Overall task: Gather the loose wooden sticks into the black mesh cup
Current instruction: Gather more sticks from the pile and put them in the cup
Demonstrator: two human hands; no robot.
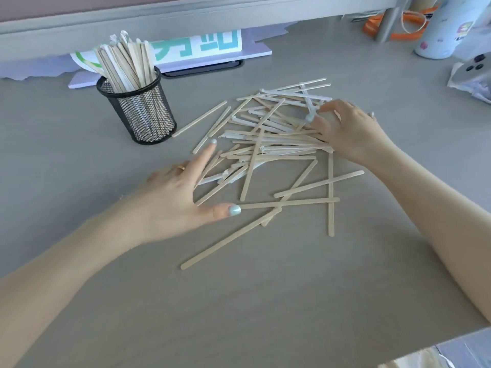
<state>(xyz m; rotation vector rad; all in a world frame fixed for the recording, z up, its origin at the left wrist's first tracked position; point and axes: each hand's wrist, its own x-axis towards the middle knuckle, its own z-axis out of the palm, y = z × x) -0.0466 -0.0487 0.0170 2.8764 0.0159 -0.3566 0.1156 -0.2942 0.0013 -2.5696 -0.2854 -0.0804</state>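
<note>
A black mesh cup (144, 116) stands at the back left of the grey table, holding several upright wooden sticks (125, 63). A loose pile of flat wooden sticks (268, 140), some in paper wrappers, lies scattered in the middle. My left hand (180, 195) rests flat at the pile's left edge, fingers spread, thumb touching a stick end. My right hand (345, 128) lies on the pile's right side with fingers spread over the sticks. Neither hand has lifted a stick.
Behind the cup lie a lilac card and a printed sheet (191, 49) on top of a dark phone (207, 69). A white bottle (441, 27), orange strap (382, 30) and a plastic-wrapped item (473, 75) sit at the back right. The table edge runs along the bottom right.
</note>
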